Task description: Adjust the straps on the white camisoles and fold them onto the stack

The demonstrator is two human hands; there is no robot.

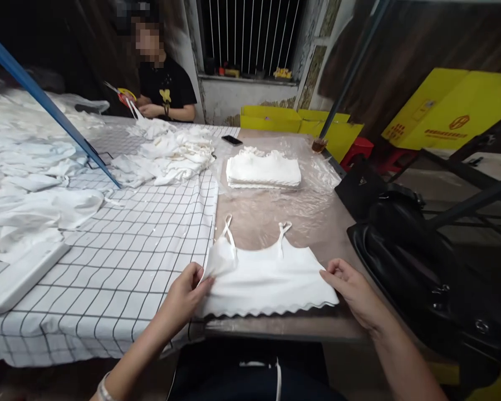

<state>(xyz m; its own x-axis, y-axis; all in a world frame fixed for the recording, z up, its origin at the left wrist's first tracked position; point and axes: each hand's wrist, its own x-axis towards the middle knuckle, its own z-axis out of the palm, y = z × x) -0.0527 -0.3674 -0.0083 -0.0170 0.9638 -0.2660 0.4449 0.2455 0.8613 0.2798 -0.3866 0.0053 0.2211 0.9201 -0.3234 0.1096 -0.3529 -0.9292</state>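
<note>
A white camisole (267, 278) with thin straps and a wavy hem lies spread out at the near edge of the table. Its straps point away from me. My left hand (191, 287) pinches the left side edge between thumb and fingers. On the opposite side, my right hand (345, 284) has its thumb and curled fingers closed on the right side edge. Beyond the camisole sits a neat stack of folded white garments (264, 170) on clear plastic sheeting.
Loose white garments (167, 153) heap up on the checked cloth (150, 239) at left, crossed by a blue pole (50, 100). A co-worker (167, 89) holds scissors (123, 94) at the far side. A phone (232, 140), a glass (319, 145) and black bags (401, 239) are around the table.
</note>
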